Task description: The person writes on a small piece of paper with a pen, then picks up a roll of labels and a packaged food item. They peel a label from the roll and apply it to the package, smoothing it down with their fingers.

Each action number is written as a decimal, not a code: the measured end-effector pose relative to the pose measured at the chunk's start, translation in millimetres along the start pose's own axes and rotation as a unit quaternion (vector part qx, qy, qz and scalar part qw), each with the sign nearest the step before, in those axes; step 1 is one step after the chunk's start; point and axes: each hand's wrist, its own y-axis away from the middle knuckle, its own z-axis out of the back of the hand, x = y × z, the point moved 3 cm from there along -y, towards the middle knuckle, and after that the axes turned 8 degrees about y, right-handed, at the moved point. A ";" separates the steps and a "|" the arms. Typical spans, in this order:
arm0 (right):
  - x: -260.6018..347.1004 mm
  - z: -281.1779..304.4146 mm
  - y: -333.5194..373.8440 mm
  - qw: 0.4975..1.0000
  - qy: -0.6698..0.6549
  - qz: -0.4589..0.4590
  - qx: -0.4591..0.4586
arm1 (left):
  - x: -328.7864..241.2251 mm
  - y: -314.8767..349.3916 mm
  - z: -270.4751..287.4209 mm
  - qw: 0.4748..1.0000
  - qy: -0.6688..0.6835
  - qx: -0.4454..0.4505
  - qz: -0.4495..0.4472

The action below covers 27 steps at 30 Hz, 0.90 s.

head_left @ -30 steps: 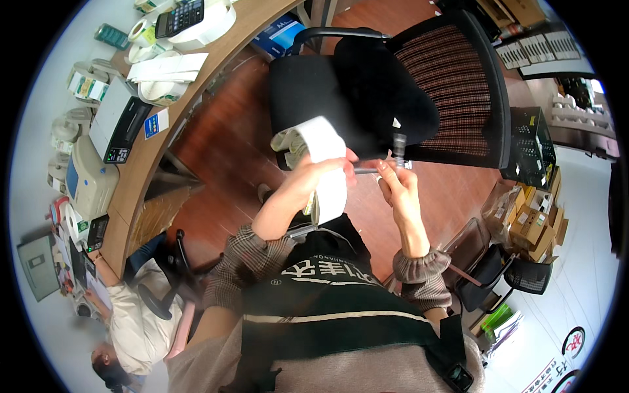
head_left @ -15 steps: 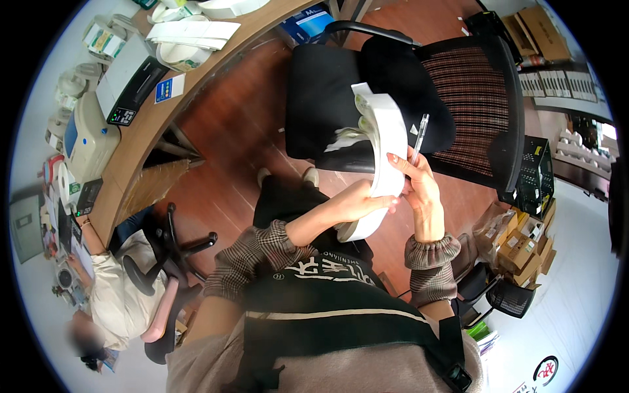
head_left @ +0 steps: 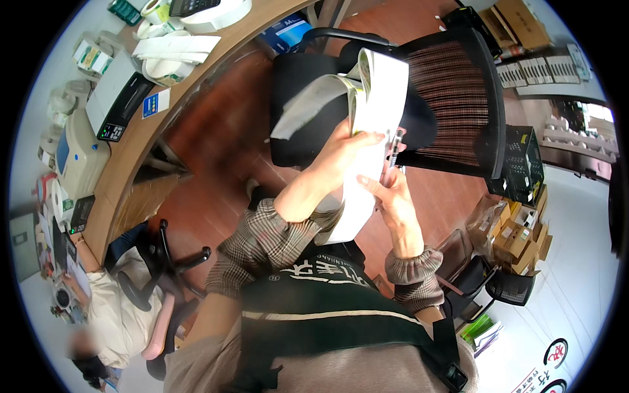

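Note:
A long band of white label paper (head_left: 382,92), folded in layers with green print on its inner side, stands in front of my chest above the black chair. My left hand (head_left: 337,154) wraps round its middle, thumb across the white face. Lower down, my right hand (head_left: 395,196) grips its right edge, thumb pressed on the paper. A slim pen (head_left: 396,147) lies along that edge, just above my right hand; whether the hand's hidden fingers hold it I cannot make out. One loose end of the paper (head_left: 308,105) flares out to the left.
A black mesh-backed chair (head_left: 452,98) stands right ahead. To the left, a curved wooden desk (head_left: 124,177) carries label printers (head_left: 82,147) and paper rolls (head_left: 167,71). A seated co-worker (head_left: 124,308) is at the lower left. Cardboard boxes (head_left: 514,239) are stacked at the right.
My left hand has moved up along the label paper, and my right hand has shifted slightly left and down. The paper stands more upright, its loose end spreading further left.

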 end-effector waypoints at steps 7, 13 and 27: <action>-11.8 -8.5 3.7 0.997 -0.016 0.052 -0.049 | 1.4 5.1 -4.6 0.985 -0.162 -0.020 -0.058; 9.4 25.5 3.4 0.976 0.008 0.150 -0.158 | -5.5 13.7 -15.9 0.971 -0.216 0.019 -0.097; 81.5 18.3 -17.0 0.968 0.035 0.247 0.001 | -17.2 34.5 -12.6 0.971 -0.228 0.059 -0.049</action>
